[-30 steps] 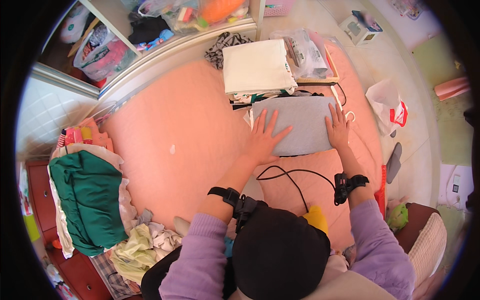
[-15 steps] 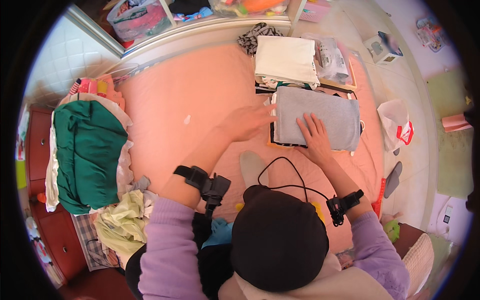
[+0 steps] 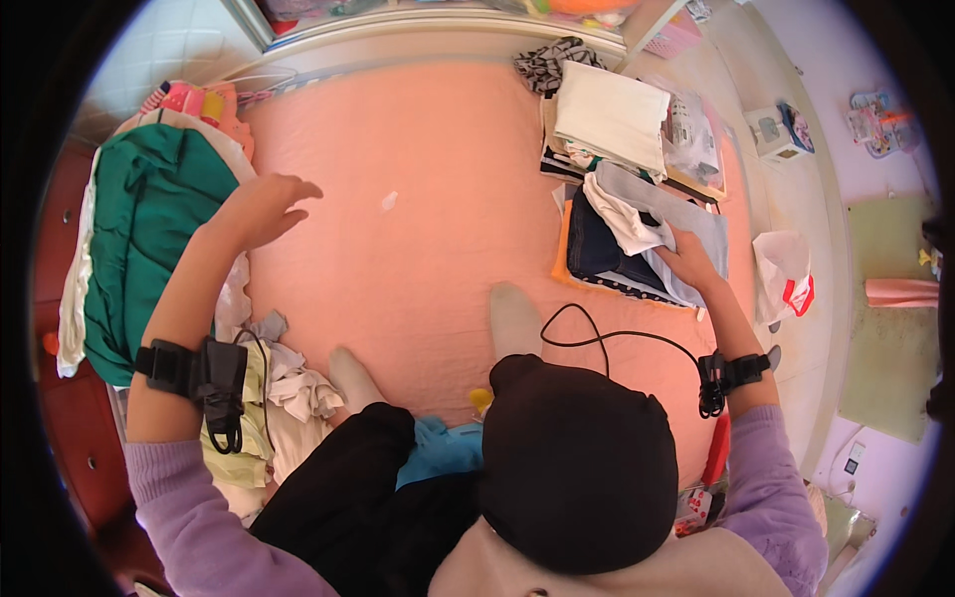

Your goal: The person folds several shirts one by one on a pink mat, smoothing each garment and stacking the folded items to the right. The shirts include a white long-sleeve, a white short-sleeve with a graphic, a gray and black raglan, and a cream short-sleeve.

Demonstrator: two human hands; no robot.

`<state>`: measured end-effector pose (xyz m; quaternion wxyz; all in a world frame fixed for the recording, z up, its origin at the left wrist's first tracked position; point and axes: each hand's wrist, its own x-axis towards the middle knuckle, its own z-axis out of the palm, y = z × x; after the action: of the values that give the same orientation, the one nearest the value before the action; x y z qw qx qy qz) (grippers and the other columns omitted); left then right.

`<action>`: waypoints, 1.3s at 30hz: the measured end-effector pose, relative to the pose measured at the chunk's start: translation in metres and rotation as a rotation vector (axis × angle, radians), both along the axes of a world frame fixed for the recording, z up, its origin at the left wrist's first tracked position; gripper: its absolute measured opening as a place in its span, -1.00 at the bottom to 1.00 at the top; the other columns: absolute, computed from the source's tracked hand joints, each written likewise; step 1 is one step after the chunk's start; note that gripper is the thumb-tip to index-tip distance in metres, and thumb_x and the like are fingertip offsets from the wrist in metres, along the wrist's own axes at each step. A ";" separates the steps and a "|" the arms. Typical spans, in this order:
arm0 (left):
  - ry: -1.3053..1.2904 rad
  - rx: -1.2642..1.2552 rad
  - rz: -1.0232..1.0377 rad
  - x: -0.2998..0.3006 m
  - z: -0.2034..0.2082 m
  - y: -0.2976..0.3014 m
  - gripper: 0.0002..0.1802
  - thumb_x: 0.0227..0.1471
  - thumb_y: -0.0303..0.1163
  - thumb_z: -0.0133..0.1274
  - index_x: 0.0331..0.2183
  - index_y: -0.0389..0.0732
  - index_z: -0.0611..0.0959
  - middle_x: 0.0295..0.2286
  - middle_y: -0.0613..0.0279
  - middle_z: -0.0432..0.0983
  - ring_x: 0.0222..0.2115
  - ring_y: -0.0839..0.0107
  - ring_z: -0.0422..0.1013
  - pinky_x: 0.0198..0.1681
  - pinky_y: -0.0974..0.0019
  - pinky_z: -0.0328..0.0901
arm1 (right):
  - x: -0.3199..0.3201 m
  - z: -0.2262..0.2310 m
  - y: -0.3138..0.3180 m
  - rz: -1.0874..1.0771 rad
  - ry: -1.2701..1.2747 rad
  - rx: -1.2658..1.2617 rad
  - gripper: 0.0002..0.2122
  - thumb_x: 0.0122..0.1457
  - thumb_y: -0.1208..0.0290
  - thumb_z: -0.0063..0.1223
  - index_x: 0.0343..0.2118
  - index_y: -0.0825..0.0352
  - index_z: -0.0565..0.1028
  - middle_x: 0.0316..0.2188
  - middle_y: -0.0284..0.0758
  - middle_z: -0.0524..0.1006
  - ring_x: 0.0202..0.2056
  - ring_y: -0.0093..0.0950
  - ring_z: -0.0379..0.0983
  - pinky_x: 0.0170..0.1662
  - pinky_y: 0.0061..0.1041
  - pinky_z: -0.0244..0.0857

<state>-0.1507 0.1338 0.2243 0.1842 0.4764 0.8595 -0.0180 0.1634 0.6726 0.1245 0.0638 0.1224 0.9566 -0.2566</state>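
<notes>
While the right hand (image 3: 688, 261) pinches the grey cloth (image 3: 693, 213) at its edge, thumb toward the left, the left hand (image 3: 264, 209) hangs over the bed, beside the green garment (image 3: 149, 229), its fingers loosely bent, thumb apart, and nothing visible in its grasp. The grey cloth is on top of a folded pile at the right side of the pink bed sheet (image 3: 418, 139), with a crumpled white cloth (image 3: 619, 214) along its left part; whether the right hand also grips this white piece cannot be told. Exposed beneath is a dark navy garment (image 3: 597, 242), with an orange layer (image 3: 563, 244) showing at the pile's left margin. Just beyond the pile stands a second stack, topped by a folded cream cloth (image 3: 612, 117), with a black-and-white patterned cloth (image 3: 555, 62) behind it. A black strapped device is fitted on the left forearm (image 3: 221, 383) and another on the right forearm (image 3: 734, 370).
</notes>
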 end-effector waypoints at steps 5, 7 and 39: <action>-0.068 -0.132 0.056 0.027 -0.023 -0.066 -0.63 -0.01 -0.44 0.12 -0.09 -0.13 0.60 -0.18 0.13 0.56 -0.16 0.13 0.48 -0.10 0.11 0.37 | -0.006 0.013 -0.032 0.131 -0.023 0.222 -0.34 -0.02 0.29 0.23 0.23 0.10 0.33 -0.03 -0.04 0.51 -0.12 -0.01 0.48 -0.04 -0.21 0.36; -0.072 -0.128 0.068 0.038 -0.039 -0.087 -0.64 0.02 -0.42 0.11 -0.08 -0.11 0.60 -0.19 0.15 0.56 -0.16 0.15 0.48 -0.10 0.11 0.38 | -0.005 0.013 -0.057 0.164 -0.155 0.240 -0.15 -0.04 0.12 0.30 0.33 0.15 0.13 0.14 0.09 0.34 0.00 0.09 0.40 0.06 -0.15 0.31; 1.337 0.500 1.403 0.026 -0.007 -0.299 -0.12 -0.14 -0.35 0.28 0.22 -0.13 0.27 0.28 -0.13 -0.03 0.25 -0.18 -0.03 0.25 -0.07 0.03 | -0.269 0.221 -0.283 0.976 0.006 0.247 -0.43 0.15 0.36 0.15 0.23 0.28 0.26 0.03 -0.03 0.45 0.00 -0.05 0.40 0.04 -0.22 0.31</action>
<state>-0.1249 -0.1655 0.2177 -0.4736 -0.2215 0.8524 0.0117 -0.1056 0.3894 0.3455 0.1585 -0.3335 0.9257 -0.0822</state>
